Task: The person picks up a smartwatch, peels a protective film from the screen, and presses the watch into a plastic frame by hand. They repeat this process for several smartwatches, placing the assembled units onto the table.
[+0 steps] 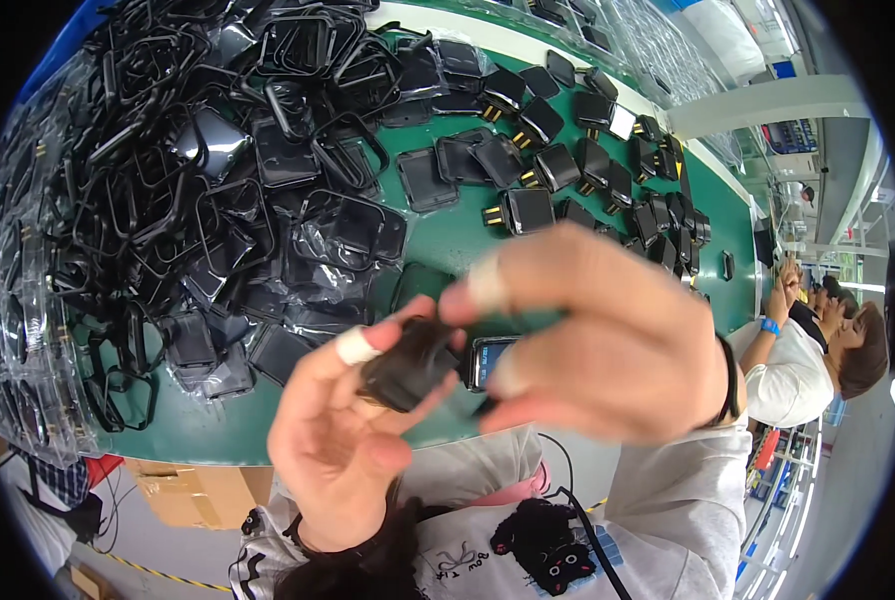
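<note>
My left hand (333, 440), palm up with pale tape on a finger, grips a black block-shaped device (406, 368) between its thumb side and fingers. Motion smears my right hand (608, 350), which hovers just to the right over the green table, its taped index fingertip close to the device's top. By the right thumb tip is a small dark spot that I cannot make out. Partly covered by the right hand, a black-framed device with a lit screen (487, 362) lies on the table.
Black frames (308, 45) and film-wrapped shells (353, 230) are heaped at the left on the green table (448, 235). Black blocks with gold prongs (528, 210) stand at the far right. Clear plastic trays (28, 330) line the left edge. Another person (798, 370) sits at the right.
</note>
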A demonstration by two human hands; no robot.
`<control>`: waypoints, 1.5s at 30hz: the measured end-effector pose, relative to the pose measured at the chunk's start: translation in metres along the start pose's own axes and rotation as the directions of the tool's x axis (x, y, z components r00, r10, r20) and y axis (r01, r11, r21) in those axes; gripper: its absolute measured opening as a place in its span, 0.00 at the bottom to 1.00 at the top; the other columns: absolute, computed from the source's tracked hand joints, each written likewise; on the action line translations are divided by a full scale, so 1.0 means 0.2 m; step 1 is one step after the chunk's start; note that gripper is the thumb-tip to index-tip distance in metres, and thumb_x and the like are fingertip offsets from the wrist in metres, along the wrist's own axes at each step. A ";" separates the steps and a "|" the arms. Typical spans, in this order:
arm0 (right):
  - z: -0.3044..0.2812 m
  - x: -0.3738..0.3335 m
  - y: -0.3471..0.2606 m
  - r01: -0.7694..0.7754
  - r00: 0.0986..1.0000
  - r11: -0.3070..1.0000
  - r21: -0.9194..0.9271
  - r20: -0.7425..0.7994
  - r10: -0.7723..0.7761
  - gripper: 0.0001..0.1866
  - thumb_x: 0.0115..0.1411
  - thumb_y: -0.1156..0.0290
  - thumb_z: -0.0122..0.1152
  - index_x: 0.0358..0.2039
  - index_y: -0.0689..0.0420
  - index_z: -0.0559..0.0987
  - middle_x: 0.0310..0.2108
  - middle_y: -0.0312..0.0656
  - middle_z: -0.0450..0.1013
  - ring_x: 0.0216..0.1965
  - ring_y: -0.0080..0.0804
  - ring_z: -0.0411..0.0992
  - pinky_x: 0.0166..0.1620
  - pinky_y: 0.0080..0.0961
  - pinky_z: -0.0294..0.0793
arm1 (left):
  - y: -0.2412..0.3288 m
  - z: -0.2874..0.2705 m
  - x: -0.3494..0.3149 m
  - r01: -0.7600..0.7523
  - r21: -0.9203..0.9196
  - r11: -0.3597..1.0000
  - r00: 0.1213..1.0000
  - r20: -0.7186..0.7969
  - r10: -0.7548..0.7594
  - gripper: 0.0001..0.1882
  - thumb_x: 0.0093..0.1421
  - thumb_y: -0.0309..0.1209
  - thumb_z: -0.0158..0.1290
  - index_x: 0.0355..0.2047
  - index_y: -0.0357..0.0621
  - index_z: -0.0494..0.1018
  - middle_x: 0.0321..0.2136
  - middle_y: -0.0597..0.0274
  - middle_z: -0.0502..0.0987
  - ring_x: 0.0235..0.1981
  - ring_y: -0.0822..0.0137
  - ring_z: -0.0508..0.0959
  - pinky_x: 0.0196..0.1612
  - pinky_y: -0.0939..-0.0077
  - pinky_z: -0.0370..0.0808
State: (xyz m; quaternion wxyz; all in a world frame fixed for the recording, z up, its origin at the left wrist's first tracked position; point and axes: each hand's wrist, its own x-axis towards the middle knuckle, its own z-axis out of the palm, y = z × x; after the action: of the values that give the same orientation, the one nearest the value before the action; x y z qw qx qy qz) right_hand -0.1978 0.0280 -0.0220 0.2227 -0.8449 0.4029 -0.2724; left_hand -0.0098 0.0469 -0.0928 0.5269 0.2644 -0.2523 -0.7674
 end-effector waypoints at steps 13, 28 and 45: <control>0.08 0.00 0.03 -0.172 0.979 0.872 0.459 -0.020 0.203 0.09 0.46 0.74 0.69 0.29 0.60 0.79 0.34 0.45 0.71 0.32 0.35 0.68 0.33 0.27 0.69 | 0.02 -0.08 -0.04 -0.039 0.089 0.995 0.950 0.313 0.009 0.25 0.52 0.12 0.52 0.51 0.22 0.60 0.49 0.40 0.68 0.51 0.54 0.71 0.54 0.62 0.69; 0.12 0.12 0.00 -0.205 0.962 0.947 0.246 -0.130 0.242 0.11 0.46 0.78 0.68 0.30 0.64 0.76 0.35 0.48 0.71 0.34 0.36 0.74 0.36 0.25 0.74 | 0.05 0.00 0.00 0.056 -0.174 0.983 0.995 -0.072 -0.070 0.29 0.56 0.26 0.55 0.53 0.21 0.59 0.50 0.39 0.68 0.50 0.59 0.72 0.50 0.70 0.72; 0.12 0.16 0.01 -0.223 0.974 0.920 0.323 0.120 0.194 0.12 0.52 0.78 0.63 0.36 0.65 0.71 0.38 0.48 0.67 0.31 0.34 0.70 0.30 0.23 0.72 | 0.07 -0.09 -0.01 -0.133 0.176 0.975 0.972 0.214 0.094 0.26 0.57 0.19 0.46 0.55 0.17 0.56 0.52 0.35 0.65 0.54 0.54 0.68 0.56 0.68 0.65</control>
State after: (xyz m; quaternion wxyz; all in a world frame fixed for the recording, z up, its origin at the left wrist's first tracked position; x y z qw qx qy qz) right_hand -0.1666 0.0037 -0.0328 0.4077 -0.7579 0.4285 -0.2752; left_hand 0.0127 0.0428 -0.0953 0.5136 0.2182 -0.3917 -0.7315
